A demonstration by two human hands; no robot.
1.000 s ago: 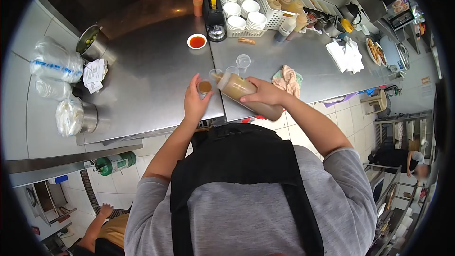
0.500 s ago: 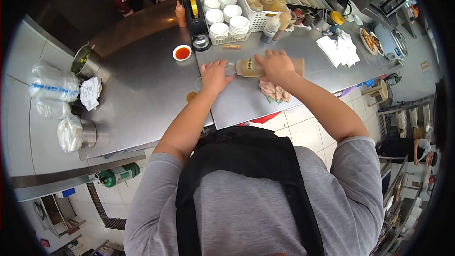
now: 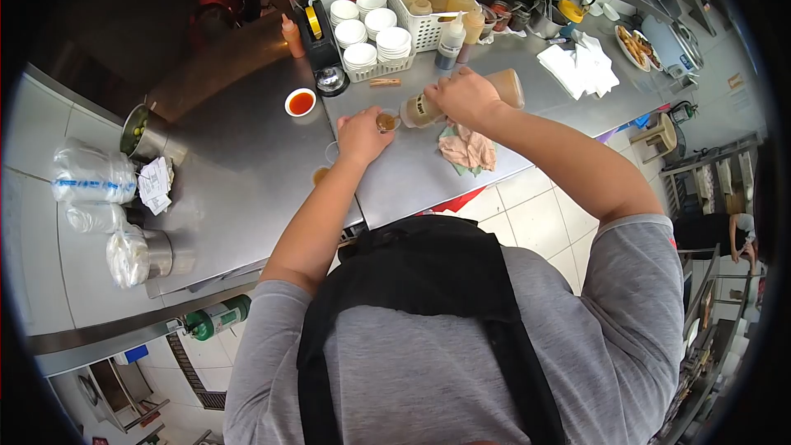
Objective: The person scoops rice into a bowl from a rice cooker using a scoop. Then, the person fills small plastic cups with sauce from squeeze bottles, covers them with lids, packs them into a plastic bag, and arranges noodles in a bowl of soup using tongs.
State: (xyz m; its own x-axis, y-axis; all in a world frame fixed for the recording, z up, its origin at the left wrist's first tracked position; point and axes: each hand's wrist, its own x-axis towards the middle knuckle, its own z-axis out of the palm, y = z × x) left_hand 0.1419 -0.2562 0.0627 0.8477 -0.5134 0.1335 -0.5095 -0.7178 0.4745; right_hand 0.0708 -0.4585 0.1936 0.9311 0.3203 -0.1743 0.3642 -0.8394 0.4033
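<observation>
In the head view, my left hand (image 3: 363, 137) is closed around a small clear sauce cup (image 3: 386, 122) with brown sauce in it. My right hand (image 3: 466, 97) grips a labelled squeeze bottle (image 3: 506, 88) of tan-brown sauce, tilted so that its tip meets the cup. Just under the bottle lies a crumpled pink cloth (image 3: 468, 149). Left of my left wrist stand a clear cup (image 3: 332, 152) and another cup of brown sauce (image 3: 320, 174), both partly hidden. A white bowl of red sauce (image 3: 301, 102) sits farther left on the steel counter.
Stacked white bowls (image 3: 361, 58) and a white basket of squeeze bottles (image 3: 428, 29) line the back, beside a tape dispenser (image 3: 315, 29). White napkins (image 3: 579, 66) and a plate of food (image 3: 633, 48) are at right. A person in red (image 3: 235, 0) leans in beyond the counter.
The squeeze bottle has tilted further, and brown sauce now shows in the cup in my left hand. My view has shifted slightly. The person in red has bent lower.
</observation>
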